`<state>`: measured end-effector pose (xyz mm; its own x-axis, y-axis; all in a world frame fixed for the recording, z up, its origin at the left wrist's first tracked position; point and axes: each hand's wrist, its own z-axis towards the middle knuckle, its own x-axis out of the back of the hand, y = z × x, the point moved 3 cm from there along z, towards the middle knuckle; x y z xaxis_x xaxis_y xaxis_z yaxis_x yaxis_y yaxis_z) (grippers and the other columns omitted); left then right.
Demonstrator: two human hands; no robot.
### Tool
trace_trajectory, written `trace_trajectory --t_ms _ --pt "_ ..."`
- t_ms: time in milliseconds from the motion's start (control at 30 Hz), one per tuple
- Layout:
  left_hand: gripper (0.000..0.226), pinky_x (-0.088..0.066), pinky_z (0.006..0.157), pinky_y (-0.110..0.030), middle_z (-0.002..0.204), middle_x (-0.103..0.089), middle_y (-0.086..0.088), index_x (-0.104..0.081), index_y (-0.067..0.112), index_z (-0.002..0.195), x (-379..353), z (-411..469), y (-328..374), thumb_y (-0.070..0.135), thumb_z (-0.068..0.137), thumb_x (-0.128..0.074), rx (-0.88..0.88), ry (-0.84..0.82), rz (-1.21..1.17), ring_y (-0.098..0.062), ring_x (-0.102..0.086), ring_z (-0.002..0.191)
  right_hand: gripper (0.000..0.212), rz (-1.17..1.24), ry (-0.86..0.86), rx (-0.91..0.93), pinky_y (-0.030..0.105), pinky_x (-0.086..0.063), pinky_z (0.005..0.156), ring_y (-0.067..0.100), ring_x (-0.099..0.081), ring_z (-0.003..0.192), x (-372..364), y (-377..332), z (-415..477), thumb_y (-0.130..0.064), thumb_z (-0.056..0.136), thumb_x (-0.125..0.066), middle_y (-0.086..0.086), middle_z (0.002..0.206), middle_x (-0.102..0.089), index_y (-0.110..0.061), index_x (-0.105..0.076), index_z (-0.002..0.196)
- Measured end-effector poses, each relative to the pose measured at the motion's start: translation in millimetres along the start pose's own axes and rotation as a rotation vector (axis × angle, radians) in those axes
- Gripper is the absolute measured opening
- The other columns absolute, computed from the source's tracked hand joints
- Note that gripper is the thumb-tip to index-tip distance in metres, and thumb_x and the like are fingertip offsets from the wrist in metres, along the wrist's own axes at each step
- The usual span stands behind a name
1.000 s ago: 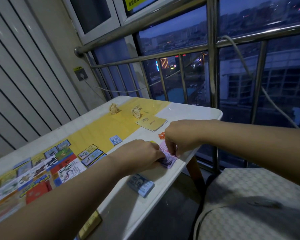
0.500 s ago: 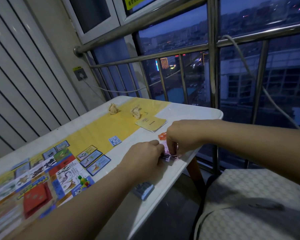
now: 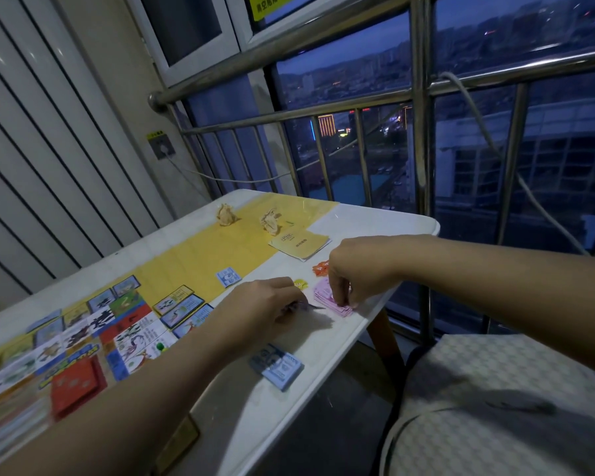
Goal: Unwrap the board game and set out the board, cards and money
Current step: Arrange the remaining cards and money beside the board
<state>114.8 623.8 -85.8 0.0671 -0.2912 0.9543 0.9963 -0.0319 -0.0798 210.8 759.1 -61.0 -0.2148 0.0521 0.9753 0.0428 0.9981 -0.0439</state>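
Note:
The yellow game board (image 3: 193,259) lies along the white table (image 3: 385,225), with coloured cards (image 3: 182,305) on its near part. My right hand (image 3: 354,273) pinches the edge of a pink stack of play money (image 3: 325,297) near the table's right edge. My left hand (image 3: 265,304) is curled just left of that stack and holds a thin dark slip, perhaps a wrapper scrap. A blue money stack (image 3: 277,365) lies nearer to me. An orange piece (image 3: 320,268) and a yellow piece (image 3: 299,284) sit beside the pink stack.
A folded yellow rule sheet (image 3: 299,245) and two crumpled paper balls (image 3: 226,214) lie at the board's far end. A small blue card (image 3: 228,277) lies at the board's edge. A steel railing (image 3: 423,132) and window stand behind the table. A checked cushion (image 3: 495,407) is at my right.
My left hand has drawn back from the pink money stack, which now lies uncovered on the table. My right hand stays on the stack. The camera has shifted slightly.

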Motion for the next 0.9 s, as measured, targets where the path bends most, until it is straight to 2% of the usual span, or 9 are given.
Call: trace_trajectory --t_ms 67,167,300,400,533,633,700,833,900 --pt "0.02 -0.052 0.057 -0.029 0.082 -0.066 0.008 -0.073 0.021 0.094 5 -4 -2 0.008 0.08 -0.067 0.112 0.093 -0.091 -0.01 -0.061 0.068 0.025 0.011 0.002 0.0 0.019 -0.043 0.079 0.008 -0.055 0.09 -1 0 0 -0.015 0.087 -0.065 -0.005 0.106 -0.068 -0.02 -0.071 0.111" --pt "0.009 -0.053 0.069 -0.04 0.078 -0.069 -0.006 -0.071 0.013 0.088 13 -12 -9 0.015 0.081 -0.065 0.462 0.201 -0.414 -0.016 -0.06 0.069 0.026 0.048 0.001 -0.017 0.018 -0.042 0.08 0.006 -0.055 0.09 -1 0 -2 -0.017 0.087 -0.064 -0.005 0.107 -0.069 -0.02 -0.07 0.112" --pt "0.011 -0.056 0.074 -0.029 0.077 -0.072 -0.002 -0.07 0.012 0.085 26 -26 -4 0.007 0.09 -0.061 0.803 0.28 -0.973 -0.014 -0.065 0.072 0.026 0.094 0.029 -0.051 0.019 -0.043 0.079 0.008 -0.057 0.092 0 1 -5 -0.019 0.088 -0.063 -0.006 0.108 -0.069 -0.023 -0.07 0.113" --pt "0.009 -0.054 0.057 -0.019 0.062 -0.069 0.003 -0.065 0.002 0.09 37 -38 4 0.0 0.091 -0.056 0.935 0.323 -1.234 -0.009 -0.065 0.056 0.024 0.17 0.143 -0.074 0.02 -0.046 0.082 0.005 -0.059 0.091 13 -4 -8 -0.019 0.087 -0.064 -0.008 0.108 -0.07 -0.023 -0.071 0.109" --pt "0.01 -0.058 0.068 -0.024 0.079 -0.073 -0.008 -0.066 0.003 0.095 53 -60 13 0.002 0.091 -0.057 0.995 0.368 -1.384 -0.015 -0.069 0.069 0.032 0.503 0.311 -0.003 0.022 -0.051 0.084 0.004 -0.065 0.09 38 -38 -14 -0.03 0.089 -0.064 -0.004 0.111 -0.069 -0.017 -0.067 0.117" --pt "0.015 -0.057 0.074 -0.028 0.091 -0.073 -0.01 -0.066 0.006 0.101 65 -77 21 0.002 0.09 -0.057 0.999 0.413 -1.427 -0.019 -0.069 0.079 0.049 0.821 0.236 0.015 0.022 -0.054 0.073 0.007 -0.065 0.086 40 -85 -16 -0.042 0.091 -0.056 0.0 0.113 -0.065 -0.018 -0.051 0.133" --pt "0.014 -0.055 0.068 -0.024 0.084 -0.072 -0.007 -0.066 0.007 0.099 74 -94 26 0.002 0.09 -0.057 1.031 0.46 -1.41 -0.015 -0.067 0.069 0.042 0.929 0.207 0.039 0.022 -0.054 0.067 0.011 -0.065 0.086 35 -118 -14 -0.037 0.094 -0.054 0.004 0.11 -0.066 -0.017 -0.05 0.13" --pt "0.013 -0.054 0.066 -0.024 0.073 -0.071 -0.005 -0.065 0.01 0.088 95 -138 38 0.0 0.09 -0.055 1.086 0.597 -1.397 -0.013 -0.066 0.06 0.03 0.893 0.377 0.152 0.017 -0.049 0.053 0.005 -0.064 0.067 32 -176 -4 -0.029 0.093 -0.058 0.001 0.089 -0.068 -0.014 -0.057 0.119" --pt "0.018 -0.052 0.062 -0.021 0.067 -0.069 0.0 -0.063 0.012 0.083 104 -162 46 -0.001 0.091 -0.053 1.108 0.652 -1.373 -0.008 -0.064 0.054 0.028 0.835 0.463 0.212 0.023 -0.052 0.059 0.011 -0.064 0.073 29 -199 -1 -0.026 0.091 -0.061 0.003 0.092 -0.069 -0.012 -0.061 0.115"
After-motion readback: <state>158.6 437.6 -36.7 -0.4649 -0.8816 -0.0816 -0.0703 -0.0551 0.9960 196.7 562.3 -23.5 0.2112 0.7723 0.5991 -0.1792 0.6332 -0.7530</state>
